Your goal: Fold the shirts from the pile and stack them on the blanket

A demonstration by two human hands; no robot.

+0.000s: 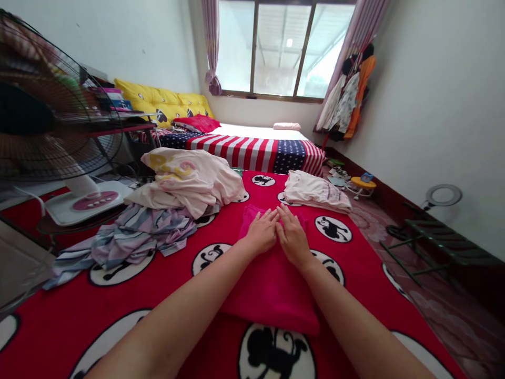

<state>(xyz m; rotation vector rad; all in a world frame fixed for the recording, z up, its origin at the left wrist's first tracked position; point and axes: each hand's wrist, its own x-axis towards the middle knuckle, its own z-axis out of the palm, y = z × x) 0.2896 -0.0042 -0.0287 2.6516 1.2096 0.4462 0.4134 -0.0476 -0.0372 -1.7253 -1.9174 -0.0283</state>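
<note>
A folded bright pink garment (272, 295) lies flat on a red blanket (366, 268), in the near middle of the scene, between the two forearms. The blanket is printed with black figures in white ovals; one oval shows directly in front of the garment's near edge.

The left hand (262, 231) and the right hand (292, 236) both rest palm down at the far part of the garment. The fingers of each hand are extended, held close together and not curled around the fabric; no grip is formed. The fingertips of the two hands converge at the middle and lie just beside each other; whether they touch cannot be told.

To the left of the hands, a loose pile is located on the blanket. Its upper item is a pale shirt (197, 179) with yellow lettering; its lower item is a crumpled striped cloth (138, 237), which extends toward the near left. To the far right of the hands, a folded pale garment (315, 192) lies flat near the blanket's edge.

An electric fan (94, 202) stands at the left. A bed (248, 152) with a stars-and-stripes cover is positioned at the far side, below a window (280, 52). A dark green slatted bench (453, 242) stands on the floor at the right
</note>
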